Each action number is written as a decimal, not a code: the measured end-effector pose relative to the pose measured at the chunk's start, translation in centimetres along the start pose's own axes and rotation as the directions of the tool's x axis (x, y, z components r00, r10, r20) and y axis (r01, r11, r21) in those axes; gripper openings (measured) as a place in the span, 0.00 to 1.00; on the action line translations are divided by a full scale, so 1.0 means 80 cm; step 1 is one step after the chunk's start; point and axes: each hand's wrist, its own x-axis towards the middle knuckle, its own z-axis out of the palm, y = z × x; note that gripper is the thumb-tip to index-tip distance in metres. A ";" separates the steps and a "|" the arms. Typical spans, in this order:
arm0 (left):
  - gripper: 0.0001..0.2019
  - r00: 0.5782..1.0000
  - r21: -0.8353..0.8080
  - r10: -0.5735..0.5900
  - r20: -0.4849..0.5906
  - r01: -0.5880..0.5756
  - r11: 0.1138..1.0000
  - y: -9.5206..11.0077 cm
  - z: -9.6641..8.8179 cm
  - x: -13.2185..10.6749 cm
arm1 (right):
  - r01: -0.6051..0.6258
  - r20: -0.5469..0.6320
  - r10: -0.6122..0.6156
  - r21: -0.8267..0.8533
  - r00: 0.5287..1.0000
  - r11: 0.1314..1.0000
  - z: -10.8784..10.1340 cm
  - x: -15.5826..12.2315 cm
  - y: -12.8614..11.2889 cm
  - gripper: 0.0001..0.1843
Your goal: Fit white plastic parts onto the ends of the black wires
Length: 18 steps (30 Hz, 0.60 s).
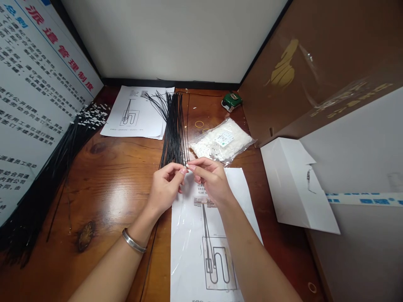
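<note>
My left hand (pixel 165 186) and my right hand (pixel 210 178) meet fingertip to fingertip above the table, both pinched on a tiny white piece (pixel 187 167) at the near end of a thin black wire (pixel 188 126). Just beyond them lies a bundle of black wires (pixel 172 130) fanned toward the wall. A clear bag of small white parts (pixel 222 140) sits to the right of the bundle. Under my right wrist lies a drawing sheet in a clear sleeve (pixel 209 239).
A second heap of black wires with white ends (pixel 66 147) runs along the left by a printed board (pixel 28 96). Another drawing sheet (pixel 135 111) lies at the back. A green tape dispenser (pixel 231 100), a brown carton (pixel 317 63) and a white sheet (pixel 292 184) stand right.
</note>
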 end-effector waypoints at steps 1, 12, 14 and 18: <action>0.10 1.000 0.005 -0.006 0.001 0.006 1.000 0.001 0.000 0.000 | -0.001 0.001 0.001 -0.003 1.000 1.000 -0.001 0.000 0.000 0.03; 0.09 0.999 -0.021 0.013 -0.038 -0.013 1.000 0.005 0.001 0.002 | -0.013 -0.005 0.013 -0.016 1.000 1.000 0.000 0.000 -0.003 0.03; 0.09 0.999 -0.014 0.013 -0.037 -0.013 1.000 0.005 0.000 0.002 | -0.031 -0.009 0.031 -0.007 0.999 0.999 0.001 0.000 -0.004 0.03; 0.09 0.999 -0.023 0.010 -0.037 -0.011 1.000 0.004 0.000 0.002 | -0.068 -0.002 0.068 0.009 0.998 0.998 0.001 0.002 -0.005 0.04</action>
